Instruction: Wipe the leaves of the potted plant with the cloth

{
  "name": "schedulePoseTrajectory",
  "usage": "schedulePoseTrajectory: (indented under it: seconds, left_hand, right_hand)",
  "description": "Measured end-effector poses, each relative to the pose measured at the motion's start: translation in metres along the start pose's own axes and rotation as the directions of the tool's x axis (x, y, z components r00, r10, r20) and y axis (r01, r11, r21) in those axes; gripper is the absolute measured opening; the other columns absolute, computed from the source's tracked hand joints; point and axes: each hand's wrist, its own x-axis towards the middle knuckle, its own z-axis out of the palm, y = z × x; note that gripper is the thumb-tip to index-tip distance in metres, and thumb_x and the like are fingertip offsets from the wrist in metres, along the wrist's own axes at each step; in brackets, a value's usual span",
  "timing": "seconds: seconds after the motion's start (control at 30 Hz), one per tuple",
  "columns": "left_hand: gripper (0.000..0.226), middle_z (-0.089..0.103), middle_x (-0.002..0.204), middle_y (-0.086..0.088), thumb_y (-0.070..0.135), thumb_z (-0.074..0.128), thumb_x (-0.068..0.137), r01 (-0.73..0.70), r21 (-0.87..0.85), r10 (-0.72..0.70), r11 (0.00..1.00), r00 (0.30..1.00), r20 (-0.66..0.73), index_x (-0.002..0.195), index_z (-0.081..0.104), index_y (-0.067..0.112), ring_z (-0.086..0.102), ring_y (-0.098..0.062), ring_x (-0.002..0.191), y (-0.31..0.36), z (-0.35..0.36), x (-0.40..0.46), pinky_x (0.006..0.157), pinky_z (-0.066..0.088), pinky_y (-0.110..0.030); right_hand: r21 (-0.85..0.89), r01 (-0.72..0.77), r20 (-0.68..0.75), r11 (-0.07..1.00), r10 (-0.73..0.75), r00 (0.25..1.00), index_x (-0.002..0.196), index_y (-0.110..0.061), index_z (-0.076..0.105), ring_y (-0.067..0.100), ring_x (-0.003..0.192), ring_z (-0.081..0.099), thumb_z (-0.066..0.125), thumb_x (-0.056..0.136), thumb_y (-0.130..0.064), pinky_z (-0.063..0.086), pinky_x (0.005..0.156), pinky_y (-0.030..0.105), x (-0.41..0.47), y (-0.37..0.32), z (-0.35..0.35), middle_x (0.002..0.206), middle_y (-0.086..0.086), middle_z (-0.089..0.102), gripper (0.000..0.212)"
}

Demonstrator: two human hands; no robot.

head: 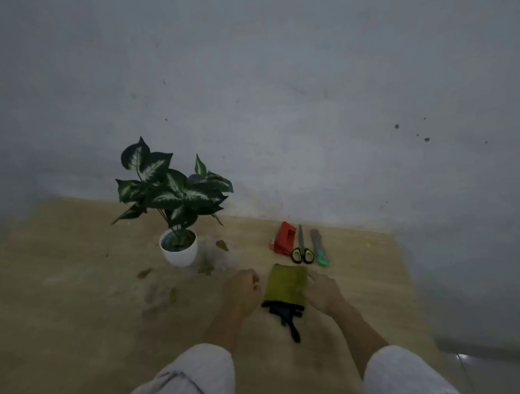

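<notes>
Hands: left (241, 292), right (322, 290) flank cloth (286, 284) | long axis toward wall (275, 101)

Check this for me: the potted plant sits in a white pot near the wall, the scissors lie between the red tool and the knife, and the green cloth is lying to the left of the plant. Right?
Not quite. In the head view the green cloth lies to the right of the potted plant, nearer the person, between the left hand and the right hand. The white pot near the wall and the scissors between the red tool and the knife are as you said.
</notes>
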Motion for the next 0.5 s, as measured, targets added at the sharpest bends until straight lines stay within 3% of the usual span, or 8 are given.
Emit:
schedulePoseTrajectory:
  seconds: [0.2,0.3,0.4,0.5]
  left_hand:
    - [0.038,0.051,0.134,-0.016,0.017,0.045,0.097,0.122,-0.03,-0.111,0.992,0.962,0.248,0.132,0.048,0.003,0.051,-0.029,0.121,0.019,0.041,0.01,0.096,0.042,-0.032]
    - [0.053,0.037,0.149,-0.014,0.013,0.043,0.098,0.199,-0.134,-0.141,0.971,0.925,0.352,0.148,0.028,0.006,0.04,-0.029,0.133,0.023,0.055,0.019,0.108,0.035,-0.032]
    - [0.061,0.038,0.147,-0.014,0.015,0.039,0.097,0.32,-0.256,-0.214,0.912,0.905,0.366,0.151,0.012,0.007,0.043,-0.028,0.128,0.027,0.058,0.026,0.101,0.038,-0.029]
    - [0.046,0.05,0.134,-0.015,0.01,0.041,0.09,0.36,-0.292,-0.247,0.886,0.9,0.36,0.136,0.04,0.009,0.051,-0.023,0.109,0.026,0.064,0.027,0.088,0.043,-0.028]
  right_hand:
    - [0.245,-0.138,0.146,0.96,0.104,0.984,0.131,-0.006,0.047,0.031,0.124,0.048,0.047,0.095,-0.022,0.04,0.101,0.034,0.016,0.023,0.024,0.138,0.013,0.05,0.039]
    - [0.366,-0.175,0.174,0.914,0.117,0.978,0.127,-0.009,0.051,0.032,0.119,0.052,0.049,0.095,-0.025,0.043,0.101,0.039,0.027,0.029,0.035,0.133,0.013,0.055,0.036]
    - [0.414,-0.216,0.118,0.884,0.183,0.976,0.119,-0.008,0.057,0.032,0.111,0.057,0.046,0.096,-0.027,0.045,0.091,0.036,0.036,0.031,0.044,0.123,0.015,0.061,0.032]
    - [0.481,-0.289,0.058,0.828,0.298,0.953,0.108,-0.006,0.061,0.032,0.1,0.061,0.045,0.095,-0.032,0.048,0.086,0.038,0.042,0.033,0.054,0.11,0.017,0.065,0.033]
